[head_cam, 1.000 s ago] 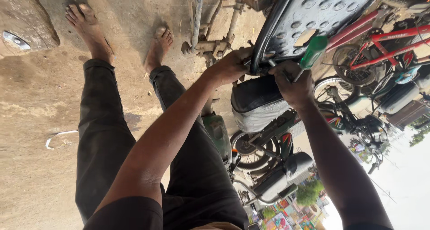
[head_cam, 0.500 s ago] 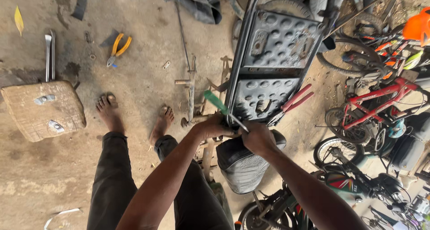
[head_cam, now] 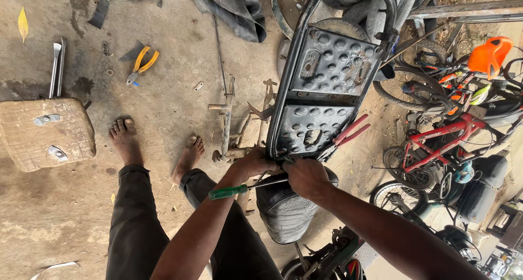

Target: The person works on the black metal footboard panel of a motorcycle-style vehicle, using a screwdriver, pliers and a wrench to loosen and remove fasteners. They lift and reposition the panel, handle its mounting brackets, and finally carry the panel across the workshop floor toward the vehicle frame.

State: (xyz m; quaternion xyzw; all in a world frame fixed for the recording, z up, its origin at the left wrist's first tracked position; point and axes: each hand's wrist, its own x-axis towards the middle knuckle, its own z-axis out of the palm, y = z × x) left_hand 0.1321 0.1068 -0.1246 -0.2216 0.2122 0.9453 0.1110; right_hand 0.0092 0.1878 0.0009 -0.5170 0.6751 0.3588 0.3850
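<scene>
left hand [head_cam: 256,163]: yours, fingers clenched on the lower edge of the metal seat pan [head_cam: 324,92], near its bottom corner.
right hand [head_cam: 306,176]: yours, fist closed around the shaft of the green-handled screwdriver [head_cam: 229,192]; handle sticks out left, tip hidden behind your knuckles.
seat pan: upside-down, dimpled grey sheet metal in a dark tube frame, standing tilted in front of you, above the black padded seat [head_cam: 286,212].
red-handled pliers [head_cam: 348,134]: resting against the pan's right lower edge, just beside your right hand.
handling: looks stiff and fairly heavy, rusty edges probably sharp; grip the tube frame, not the sheet rim.
around: yellow-handled pliers [head_cam: 140,65] on the concrete floor [head_cam: 163,111], well apart; wooden block [head_cam: 46,133] to the left; red bicycle [head_cam: 441,144] to the right.
</scene>
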